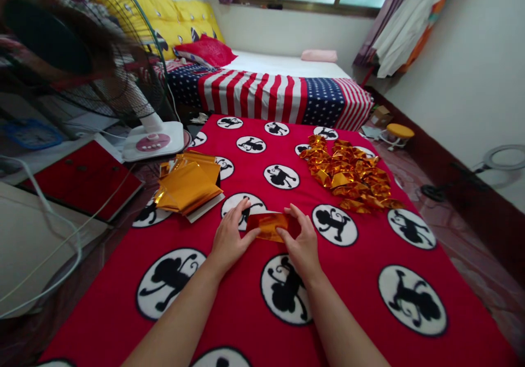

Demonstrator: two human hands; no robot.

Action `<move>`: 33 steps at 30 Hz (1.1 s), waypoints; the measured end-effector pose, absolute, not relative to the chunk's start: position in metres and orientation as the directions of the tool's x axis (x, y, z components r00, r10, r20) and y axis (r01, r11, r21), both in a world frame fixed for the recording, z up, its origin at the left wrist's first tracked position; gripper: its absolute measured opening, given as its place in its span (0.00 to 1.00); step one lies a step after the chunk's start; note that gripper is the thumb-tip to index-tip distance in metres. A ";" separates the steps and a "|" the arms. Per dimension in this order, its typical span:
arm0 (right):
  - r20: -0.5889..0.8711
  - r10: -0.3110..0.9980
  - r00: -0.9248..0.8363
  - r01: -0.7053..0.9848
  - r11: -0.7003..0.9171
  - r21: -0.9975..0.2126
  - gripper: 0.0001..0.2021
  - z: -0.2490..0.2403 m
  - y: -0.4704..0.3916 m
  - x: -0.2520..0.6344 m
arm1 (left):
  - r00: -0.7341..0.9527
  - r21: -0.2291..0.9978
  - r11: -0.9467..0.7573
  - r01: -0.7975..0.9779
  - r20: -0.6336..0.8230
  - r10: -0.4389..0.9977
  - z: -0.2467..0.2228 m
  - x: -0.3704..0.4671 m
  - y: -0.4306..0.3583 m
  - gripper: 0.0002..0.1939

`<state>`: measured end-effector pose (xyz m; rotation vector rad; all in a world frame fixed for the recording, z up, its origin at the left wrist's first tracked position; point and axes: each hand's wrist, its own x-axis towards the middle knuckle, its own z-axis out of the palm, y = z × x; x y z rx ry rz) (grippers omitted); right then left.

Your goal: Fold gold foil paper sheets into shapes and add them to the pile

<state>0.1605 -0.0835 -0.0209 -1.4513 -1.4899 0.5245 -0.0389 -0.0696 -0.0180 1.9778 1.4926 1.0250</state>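
Between my two hands is a sheet of gold foil paper [268, 227], shaped as a narrow strip with a pale edge along its far side. My left hand [233, 233] grips its left end, thumb on the near face and fingers behind. On the right end, my right hand [301, 238] holds it the same way. Whether the paper touches the cloth below is hard to tell. A stack of flat gold foil sheets [191, 184] lies to the left of my hands. To the right is a pile of folded gold foil pieces [348, 173].
A red cloth [328, 279] with black monkey figures in white circles covers the surface. At the left stands an electric fan [153, 140], near a loose white cable [76, 236]. Beyond lies a bed [262, 93]. A yellow stool [400, 132] stands on the right.
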 end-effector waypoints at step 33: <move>0.321 0.915 -0.246 0.537 0.404 -0.740 0.03 0.000 -0.125 0.173 | 0.530 0.776 -0.447 0.445 0.174 0.830 0.004 -0.067 -0.084 0.11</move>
